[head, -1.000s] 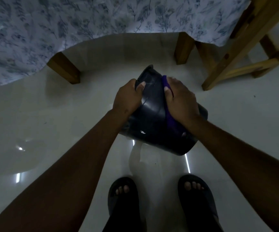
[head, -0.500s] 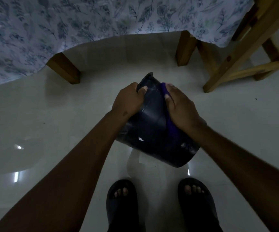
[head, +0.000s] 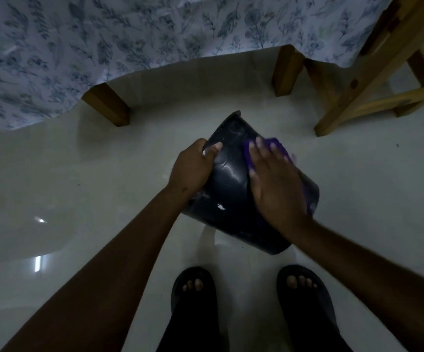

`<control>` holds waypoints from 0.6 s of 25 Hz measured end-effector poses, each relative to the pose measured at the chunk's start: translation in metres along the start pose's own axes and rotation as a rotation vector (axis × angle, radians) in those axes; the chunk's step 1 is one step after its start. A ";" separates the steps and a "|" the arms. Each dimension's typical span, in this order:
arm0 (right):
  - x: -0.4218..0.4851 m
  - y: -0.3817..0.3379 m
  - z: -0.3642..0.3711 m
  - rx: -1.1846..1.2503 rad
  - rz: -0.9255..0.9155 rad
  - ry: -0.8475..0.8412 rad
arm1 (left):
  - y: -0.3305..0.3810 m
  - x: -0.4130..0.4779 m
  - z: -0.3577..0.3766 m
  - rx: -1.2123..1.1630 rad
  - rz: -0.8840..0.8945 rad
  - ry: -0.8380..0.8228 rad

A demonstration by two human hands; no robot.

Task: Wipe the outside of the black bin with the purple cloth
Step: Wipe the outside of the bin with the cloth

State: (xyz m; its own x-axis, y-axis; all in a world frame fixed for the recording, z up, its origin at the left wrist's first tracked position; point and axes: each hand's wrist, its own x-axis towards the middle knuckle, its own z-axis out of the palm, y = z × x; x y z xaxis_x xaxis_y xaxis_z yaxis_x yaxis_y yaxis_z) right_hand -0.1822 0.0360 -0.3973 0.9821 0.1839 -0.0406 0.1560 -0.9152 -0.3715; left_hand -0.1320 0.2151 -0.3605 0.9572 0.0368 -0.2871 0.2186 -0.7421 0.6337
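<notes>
The black bin (head: 231, 196) is tilted on its side above the pale floor, in the middle of the head view. My left hand (head: 193, 168) grips its left edge near the far end, thumb on the outer wall. My right hand (head: 274, 181) lies flat on the bin's upper right side with fingers spread, pressing the purple cloth (head: 277, 146) against it. The cloth shows past my fingertips and along the right of my palm; most of it is hidden under the hand.
A bed with a leaf-print sheet (head: 155, 34) hangs over two wooden legs (head: 109, 107) (head: 285, 69) just beyond the bin. A wooden stool frame (head: 373, 80) stands at the right. My feet in dark sandals (head: 195, 293) (head: 302, 288) stand below the bin on glossy tile.
My right hand has flattened and slid over the bin's right side, spreading the cloth out. The bin has rolled slightly and dropped lower. My left hand keeps its grip.
</notes>
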 end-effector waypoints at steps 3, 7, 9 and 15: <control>-0.026 -0.011 0.001 -0.032 -0.077 -0.006 | 0.007 0.016 0.004 0.009 0.043 -0.025; 0.051 0.019 -0.004 0.216 0.147 0.030 | 0.014 0.027 0.006 0.038 0.088 -0.018; 0.085 0.041 -0.004 0.429 0.300 -0.093 | 0.016 0.028 0.005 0.039 0.076 0.002; 0.002 0.001 0.000 0.111 0.079 0.040 | 0.032 0.044 0.011 0.157 -0.013 -0.042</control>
State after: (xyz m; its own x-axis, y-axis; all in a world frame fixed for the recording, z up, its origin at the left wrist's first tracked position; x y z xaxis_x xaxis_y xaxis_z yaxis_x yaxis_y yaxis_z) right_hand -0.1801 0.0355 -0.3979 0.9947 0.0959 -0.0373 0.0673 -0.8808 -0.4686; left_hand -0.0848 0.1859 -0.3608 0.9449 0.0216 -0.3266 0.1957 -0.8372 0.5106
